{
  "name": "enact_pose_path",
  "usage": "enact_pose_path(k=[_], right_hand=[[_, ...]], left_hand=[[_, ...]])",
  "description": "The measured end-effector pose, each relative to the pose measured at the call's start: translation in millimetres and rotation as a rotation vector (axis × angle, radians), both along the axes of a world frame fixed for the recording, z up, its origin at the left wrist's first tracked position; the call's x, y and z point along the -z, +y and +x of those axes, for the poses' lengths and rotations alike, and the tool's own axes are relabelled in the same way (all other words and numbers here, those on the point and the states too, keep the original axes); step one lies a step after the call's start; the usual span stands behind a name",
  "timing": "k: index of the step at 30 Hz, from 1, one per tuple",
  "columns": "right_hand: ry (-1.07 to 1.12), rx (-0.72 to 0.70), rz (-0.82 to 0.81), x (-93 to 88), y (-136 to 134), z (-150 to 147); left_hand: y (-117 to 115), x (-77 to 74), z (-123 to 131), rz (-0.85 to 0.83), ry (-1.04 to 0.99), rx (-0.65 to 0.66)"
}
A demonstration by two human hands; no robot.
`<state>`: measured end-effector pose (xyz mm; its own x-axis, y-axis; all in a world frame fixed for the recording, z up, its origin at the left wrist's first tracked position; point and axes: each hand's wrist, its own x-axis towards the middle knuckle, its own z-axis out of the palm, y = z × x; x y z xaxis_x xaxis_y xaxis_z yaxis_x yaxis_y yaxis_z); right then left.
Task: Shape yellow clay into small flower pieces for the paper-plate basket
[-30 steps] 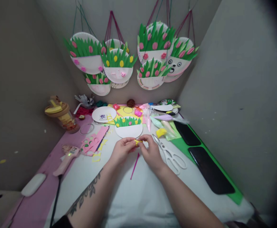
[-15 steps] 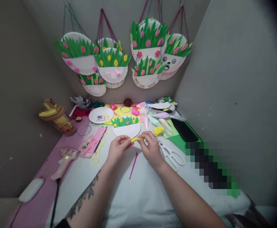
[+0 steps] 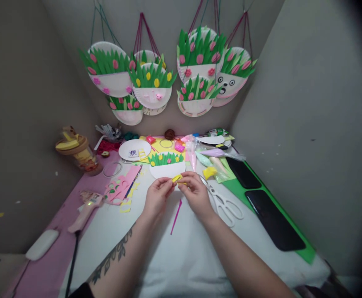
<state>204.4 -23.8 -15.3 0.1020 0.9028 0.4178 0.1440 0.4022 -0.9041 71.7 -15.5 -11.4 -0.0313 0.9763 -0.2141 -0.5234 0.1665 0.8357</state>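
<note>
Between my fingertips is a small folded yellow paper piece (image 3: 176,178). My left hand (image 3: 156,196) pinches its left end. The thumb and fingers of my right hand (image 3: 196,195) close on the right end, where a little yellow shows beside them. Just beyond my hands lies a white half paper plate (image 3: 167,170) with green paper grass and yellow and pink paper flowers. On the white cloth below my fingers is a thin magenta stick (image 3: 176,217). White-handled scissors (image 3: 227,205) rest by my right wrist, their blades partly hidden behind that hand.
A pink glue gun (image 3: 86,213) with a black cord lies at left, near cut pink paper (image 3: 121,186). Two black flat devices (image 3: 275,219) lie at right on green sheets. Piping bags (image 3: 193,156) and a yellow lump (image 3: 209,172) sit behind. Decorated plates (image 3: 152,89) hang on the wall.
The yellow piece has turned from a thin edge-on strip to show a folded, looped shape. My fingers have shifted slightly around it. The camera view has moved a little.
</note>
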Motion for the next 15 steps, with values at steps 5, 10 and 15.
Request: enact_pose_path(k=[5,10,15], right_hand=[[0.044,0.014,-0.025,2.3,2.2,-1.4],[-0.131,0.043,0.035,5.1,-1.4,-1.2],[-0.308,-0.066,0.139,7.2,-4.3,-3.0]], left_hand=[[-8.9,-3.9,5.9,0.031,0.014,0.132],[-8.7,-4.7,3.8,0.018,-0.020,0.215],[-5.4,-3.1,1.8,0.018,0.027,0.168]])
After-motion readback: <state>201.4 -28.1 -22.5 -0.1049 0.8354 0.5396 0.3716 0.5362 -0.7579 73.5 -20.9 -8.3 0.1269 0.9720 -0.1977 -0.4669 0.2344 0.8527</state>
